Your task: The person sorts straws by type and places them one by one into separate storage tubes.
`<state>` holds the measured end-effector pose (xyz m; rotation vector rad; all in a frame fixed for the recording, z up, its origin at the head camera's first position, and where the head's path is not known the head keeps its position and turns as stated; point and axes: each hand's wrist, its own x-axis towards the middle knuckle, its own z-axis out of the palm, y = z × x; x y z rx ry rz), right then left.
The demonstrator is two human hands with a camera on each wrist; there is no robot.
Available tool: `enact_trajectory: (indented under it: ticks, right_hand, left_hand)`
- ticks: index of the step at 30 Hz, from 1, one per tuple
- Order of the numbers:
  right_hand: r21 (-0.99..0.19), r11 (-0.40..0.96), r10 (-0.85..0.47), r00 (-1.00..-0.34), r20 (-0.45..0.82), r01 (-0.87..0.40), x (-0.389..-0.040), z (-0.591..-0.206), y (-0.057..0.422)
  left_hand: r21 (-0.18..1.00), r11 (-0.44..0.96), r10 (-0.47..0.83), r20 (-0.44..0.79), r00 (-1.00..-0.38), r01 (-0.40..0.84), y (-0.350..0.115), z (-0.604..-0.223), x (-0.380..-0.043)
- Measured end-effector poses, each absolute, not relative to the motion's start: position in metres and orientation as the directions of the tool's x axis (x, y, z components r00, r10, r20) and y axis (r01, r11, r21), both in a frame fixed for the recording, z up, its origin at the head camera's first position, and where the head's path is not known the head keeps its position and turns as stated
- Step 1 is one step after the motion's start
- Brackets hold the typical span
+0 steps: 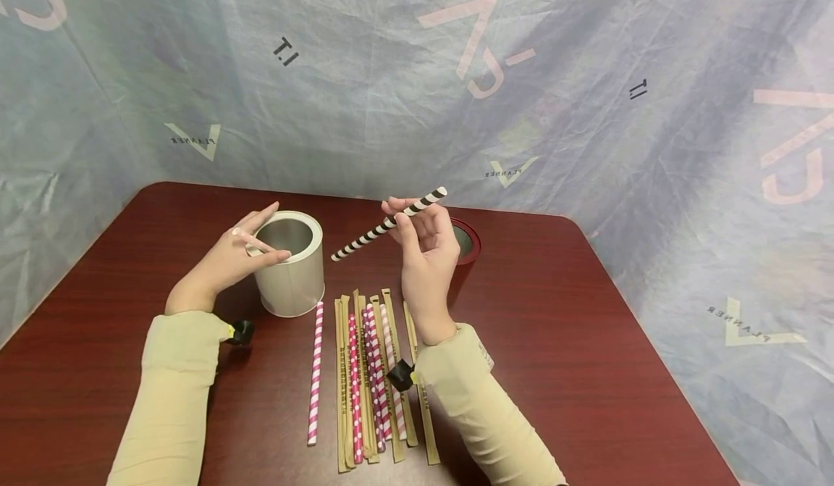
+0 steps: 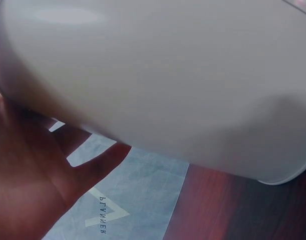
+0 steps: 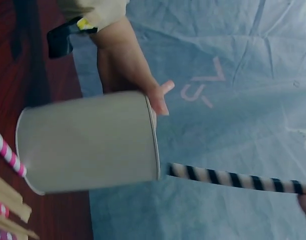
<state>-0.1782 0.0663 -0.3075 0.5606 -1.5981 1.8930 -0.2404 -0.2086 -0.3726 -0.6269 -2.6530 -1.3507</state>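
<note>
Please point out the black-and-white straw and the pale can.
Black-and-white straw (image 1: 371,236): head view, lower part of shaft.
Pale can (image 1: 292,285): head view, front of its outer wall.

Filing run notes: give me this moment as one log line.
left hand: holds white can at rim | right hand: pinches black-and-white straw, apart from can | other straws: on table | red can: partly hidden
</note>
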Motion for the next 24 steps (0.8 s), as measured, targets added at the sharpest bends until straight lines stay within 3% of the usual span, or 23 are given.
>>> enact_trajectory:
  ticks: [5, 13, 24]
  right_hand:
    - [-0.658, -0.191, 0.233, -0.685, 0.69, -0.728, -0.182, -0.308, 0.051]
    - [-0.617, -0.162, 0.199, -0.638, 0.744, -0.77, -0.192, -0.316, 0.03]
    - [-0.651, -0.073, 0.15, -0.653, 0.742, -0.756, -0.199, -0.328, 0.008]
  left_hand:
    - [0.749, 0.523, 0.316, 0.273, -0.908, 0.407, -0.208, -0.373, -0.24]
    - [0.744, 0.517, 0.318, 0.291, -0.902, 0.423, -0.209, -0.373, -0.24]
    - [0.747, 0.51, 0.304, 0.307, -0.902, 0.426, -0.208, -0.374, -0.24]
